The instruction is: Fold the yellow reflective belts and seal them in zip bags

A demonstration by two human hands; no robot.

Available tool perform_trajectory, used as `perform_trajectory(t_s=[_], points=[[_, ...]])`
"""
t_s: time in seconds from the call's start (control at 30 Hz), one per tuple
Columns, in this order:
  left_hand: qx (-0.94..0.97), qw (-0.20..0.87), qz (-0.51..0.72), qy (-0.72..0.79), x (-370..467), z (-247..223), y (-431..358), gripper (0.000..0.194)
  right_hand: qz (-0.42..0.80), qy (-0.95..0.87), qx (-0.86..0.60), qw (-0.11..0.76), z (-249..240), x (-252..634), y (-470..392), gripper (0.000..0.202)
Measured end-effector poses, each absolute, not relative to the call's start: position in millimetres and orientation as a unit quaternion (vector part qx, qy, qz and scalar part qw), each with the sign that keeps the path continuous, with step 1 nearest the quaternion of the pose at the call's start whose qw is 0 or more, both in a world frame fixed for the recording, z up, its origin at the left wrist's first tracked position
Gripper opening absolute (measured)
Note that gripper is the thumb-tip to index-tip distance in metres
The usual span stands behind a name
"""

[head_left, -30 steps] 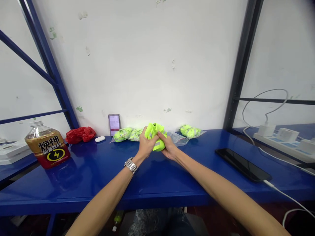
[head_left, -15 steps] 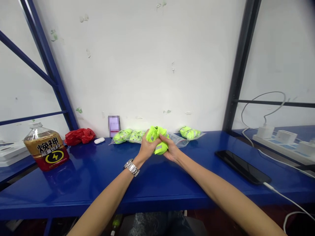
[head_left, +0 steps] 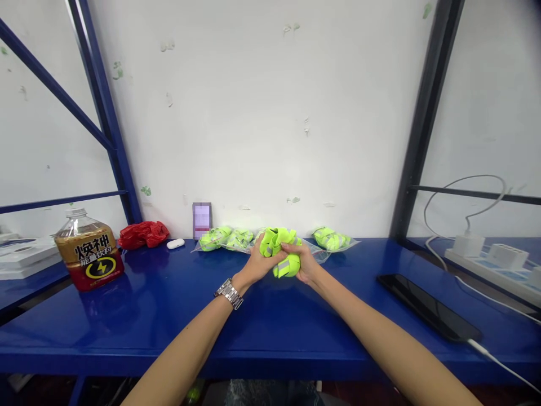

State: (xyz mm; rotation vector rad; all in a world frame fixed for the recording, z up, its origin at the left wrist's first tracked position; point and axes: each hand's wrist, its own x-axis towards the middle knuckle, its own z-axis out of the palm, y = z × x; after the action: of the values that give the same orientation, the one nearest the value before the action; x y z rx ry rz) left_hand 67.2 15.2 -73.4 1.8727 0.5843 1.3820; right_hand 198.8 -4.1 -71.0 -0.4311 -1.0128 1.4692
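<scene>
A neon-yellow reflective strap bundle [head_left: 287, 266] with grey bands is held above the blue table [head_left: 177, 321], squeezed between both hands. My left hand [head_left: 258, 262], with a metal watch [head_left: 229, 293] on its wrist, is closed around the bundle's left side. From the right, my right hand [head_left: 306, 262] grips it, thumb on top; some fingers are hidden behind the bundle. Behind my hands lie similar yellow bundles in clear plastic bags, one bagged bundle [head_left: 215, 238] to the left and another bagged bundle [head_left: 331, 239] to the right.
A large drink bottle [head_left: 89, 251] stands at the left, near a red plastic bag [head_left: 143, 234] and a white earbud case [head_left: 175, 243]. A phone [head_left: 202, 220] leans against the wall. A black phone [head_left: 429, 307] with a charging cable lies right, by a power strip [head_left: 486, 262].
My view has shifted slightly, moving the scene in the frame. Both hands still hold the bundle, whose folds look different, with its lower right part bulging out more.
</scene>
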Motion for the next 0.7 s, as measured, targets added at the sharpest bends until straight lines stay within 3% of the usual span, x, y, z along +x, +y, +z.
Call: perform_trajectory(t_s=[0.13, 0.3, 0.5, 0.6, 0.7], points=[[0.812, 0.332, 0.432, 0.209, 52.1, -57.6, 15.5, 0.055, 0.625, -0.437, -0.209, 0.612, -62.5, 215.0, -0.8, 0.033], [0.875, 0.093, 0.343, 0.329, 54.5, -63.7, 17.3, 0.075, 0.540, -0.348, -0.247, 0.725, -46.5, 250.4, 11.2, 0.037], [0.917, -0.145, 0.219, 0.301, 127.0, -79.8, 19.7, 0.047, 0.447, -0.270, -0.247, 0.816, -39.6, 270.4, 20.5, 0.036], [0.923, -0.183, 0.157, 0.301, 154.8, -80.3, 18.7, 0.022, 0.431, -0.281, -0.241, 0.823, -38.4, 271.9, 20.2, 0.036], [0.935, -0.207, 0.141, 0.250, 162.6, -81.3, -1.6, 0.015, 0.422, -0.281, -0.236, 0.829, -35.6, 275.3, 19.5, 0.035]])
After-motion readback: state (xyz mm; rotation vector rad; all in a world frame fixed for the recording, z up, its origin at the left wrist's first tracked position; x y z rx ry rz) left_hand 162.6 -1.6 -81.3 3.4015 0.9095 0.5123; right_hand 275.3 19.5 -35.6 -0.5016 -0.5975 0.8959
